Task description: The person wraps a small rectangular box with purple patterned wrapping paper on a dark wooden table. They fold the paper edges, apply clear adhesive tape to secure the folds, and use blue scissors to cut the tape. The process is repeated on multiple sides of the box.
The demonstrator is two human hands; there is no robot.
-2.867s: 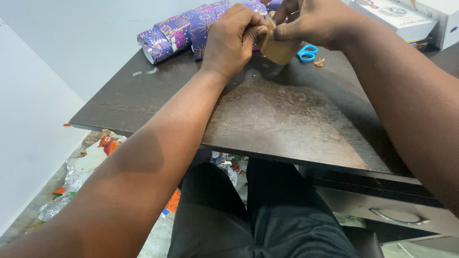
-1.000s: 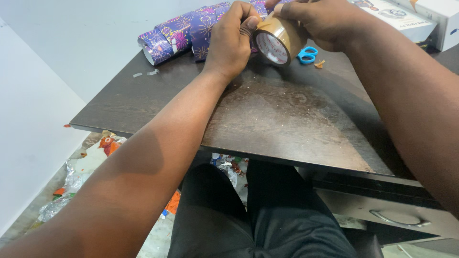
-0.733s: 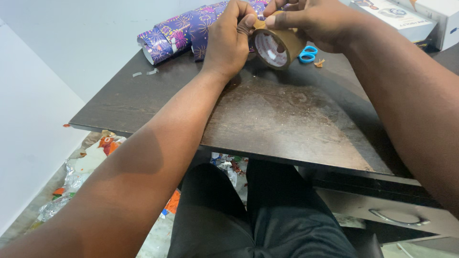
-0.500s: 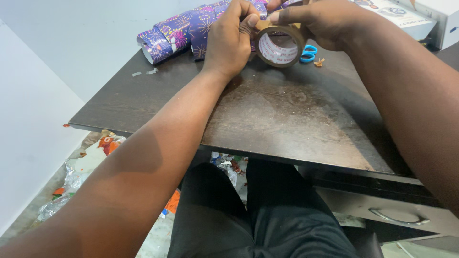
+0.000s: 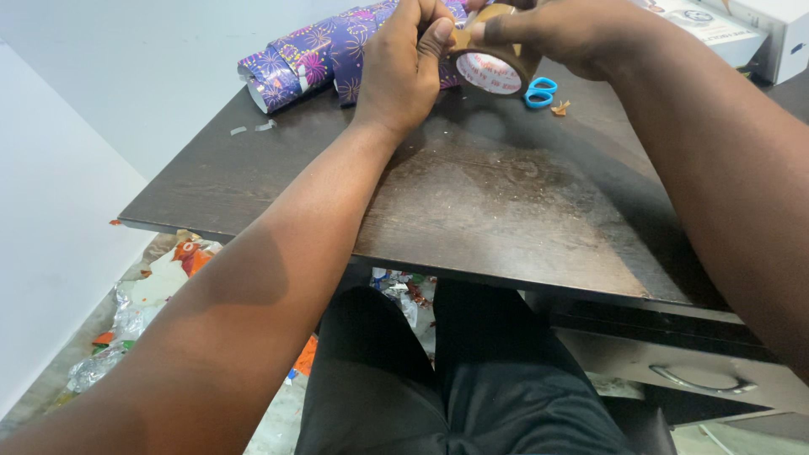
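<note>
- Both forearms stretch over the dark table.
- Left hand curls, thumb pinching the brown tape roll.
- Right hand grips the roll's rim.

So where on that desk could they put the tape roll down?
The worn middle of the dark desk, between the person's two forearms and the near edge, is bare. The far edge is crowded: purple wrapping paper rolls, blue scissors, white boxes. Both hands hold the tape roll there.
</note>
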